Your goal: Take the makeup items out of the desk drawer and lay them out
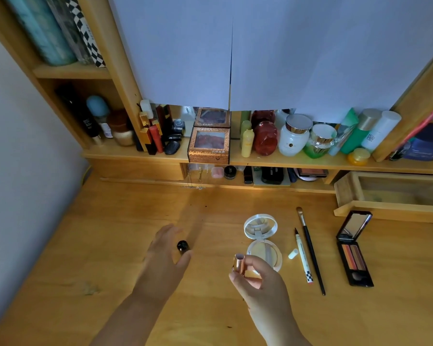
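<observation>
My right hand pinches a rose-gold lipstick tube upright above the wooden desk. Its black cap stands on the desk beside my left hand, whose fingers are spread; whether they touch it I cannot tell. To the right lie an open white powder compact, a white eyeliner pen with its small cap off, a long black brush and an open eyeshadow palette. A small wooden drawer stands pulled out at the right, looking bare inside.
A shelf along the back holds bottles, jars, lipsticks and two ornate copper boxes. A low slot beneath it holds more compacts and small pots. White paper sheets hang above. Books stand on the upper left shelf.
</observation>
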`<act>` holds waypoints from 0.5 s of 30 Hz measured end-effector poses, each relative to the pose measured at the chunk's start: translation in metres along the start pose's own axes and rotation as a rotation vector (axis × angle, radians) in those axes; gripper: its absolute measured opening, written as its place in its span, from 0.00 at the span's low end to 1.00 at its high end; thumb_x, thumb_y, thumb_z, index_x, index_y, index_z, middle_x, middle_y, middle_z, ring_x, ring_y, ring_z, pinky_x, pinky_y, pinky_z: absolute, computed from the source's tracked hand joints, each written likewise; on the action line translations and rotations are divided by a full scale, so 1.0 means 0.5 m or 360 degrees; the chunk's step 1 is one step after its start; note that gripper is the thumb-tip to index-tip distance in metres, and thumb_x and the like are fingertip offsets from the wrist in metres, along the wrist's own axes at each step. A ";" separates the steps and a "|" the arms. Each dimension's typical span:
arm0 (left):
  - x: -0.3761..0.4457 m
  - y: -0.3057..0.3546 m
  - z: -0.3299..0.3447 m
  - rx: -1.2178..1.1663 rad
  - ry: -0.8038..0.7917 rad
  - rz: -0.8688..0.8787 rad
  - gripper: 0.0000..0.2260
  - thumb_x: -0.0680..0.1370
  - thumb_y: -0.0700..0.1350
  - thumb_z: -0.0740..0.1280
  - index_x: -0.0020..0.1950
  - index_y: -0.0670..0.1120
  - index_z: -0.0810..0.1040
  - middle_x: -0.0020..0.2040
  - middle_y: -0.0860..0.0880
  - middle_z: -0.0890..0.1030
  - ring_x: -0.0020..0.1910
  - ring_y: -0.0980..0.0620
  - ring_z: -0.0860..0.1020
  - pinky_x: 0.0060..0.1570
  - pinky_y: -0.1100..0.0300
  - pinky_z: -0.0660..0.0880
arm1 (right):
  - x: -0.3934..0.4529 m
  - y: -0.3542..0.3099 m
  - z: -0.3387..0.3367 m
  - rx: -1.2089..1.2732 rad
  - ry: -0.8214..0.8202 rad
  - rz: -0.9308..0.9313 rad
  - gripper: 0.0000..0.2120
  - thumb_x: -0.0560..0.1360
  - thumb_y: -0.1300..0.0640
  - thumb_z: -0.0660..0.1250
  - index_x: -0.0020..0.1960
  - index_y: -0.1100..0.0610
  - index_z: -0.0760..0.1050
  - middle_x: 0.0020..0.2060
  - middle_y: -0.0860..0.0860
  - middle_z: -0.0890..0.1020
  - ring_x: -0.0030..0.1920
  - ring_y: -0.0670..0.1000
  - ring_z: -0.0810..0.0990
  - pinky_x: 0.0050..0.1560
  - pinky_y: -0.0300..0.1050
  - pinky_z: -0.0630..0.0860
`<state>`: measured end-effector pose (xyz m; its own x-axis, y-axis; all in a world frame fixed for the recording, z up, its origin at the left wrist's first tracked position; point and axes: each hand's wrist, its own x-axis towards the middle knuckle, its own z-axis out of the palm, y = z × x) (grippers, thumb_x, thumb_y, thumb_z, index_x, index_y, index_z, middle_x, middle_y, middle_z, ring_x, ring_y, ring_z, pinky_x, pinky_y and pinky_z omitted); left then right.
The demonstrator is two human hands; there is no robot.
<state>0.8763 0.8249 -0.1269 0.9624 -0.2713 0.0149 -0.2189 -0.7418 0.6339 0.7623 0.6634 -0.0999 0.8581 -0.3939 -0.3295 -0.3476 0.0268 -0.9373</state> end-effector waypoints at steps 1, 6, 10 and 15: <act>-0.005 0.009 -0.007 0.0025 0.0086 0.0063 0.18 0.73 0.44 0.70 0.62 0.50 0.72 0.62 0.56 0.69 0.61 0.60 0.67 0.57 0.66 0.64 | 0.001 0.001 0.003 -0.0008 0.0008 0.0001 0.09 0.71 0.62 0.70 0.43 0.48 0.79 0.42 0.36 0.82 0.40 0.40 0.82 0.33 0.26 0.69; -0.055 0.054 -0.004 -0.0130 0.0308 0.0395 0.09 0.72 0.45 0.67 0.53 0.49 0.78 0.49 0.55 0.74 0.49 0.63 0.73 0.47 0.75 0.68 | 0.024 0.006 0.033 -0.0264 0.0087 -0.0130 0.10 0.69 0.59 0.71 0.41 0.44 0.79 0.38 0.41 0.82 0.42 0.41 0.78 0.40 0.32 0.73; -0.097 0.027 0.049 -0.0180 0.0234 0.0340 0.11 0.72 0.46 0.64 0.54 0.53 0.76 0.49 0.61 0.73 0.48 0.65 0.73 0.44 0.72 0.70 | 0.070 0.014 0.065 -0.0484 0.0176 -0.0233 0.07 0.70 0.58 0.70 0.40 0.47 0.77 0.35 0.46 0.80 0.39 0.42 0.76 0.39 0.31 0.70; -0.120 -0.039 0.102 0.0107 -0.0011 0.0474 0.20 0.65 0.44 0.73 0.55 0.51 0.74 0.57 0.55 0.73 0.54 0.59 0.72 0.46 0.68 0.74 | 0.120 0.029 0.088 -0.0831 0.0219 -0.0312 0.05 0.71 0.57 0.68 0.39 0.49 0.73 0.34 0.46 0.78 0.36 0.45 0.75 0.35 0.32 0.68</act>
<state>0.8144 0.8245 -0.1796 0.8531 -0.4870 0.1872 -0.5018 -0.6676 0.5500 0.8253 0.6803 -0.1385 0.8805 -0.4625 -0.1044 -0.3573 -0.5027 -0.7871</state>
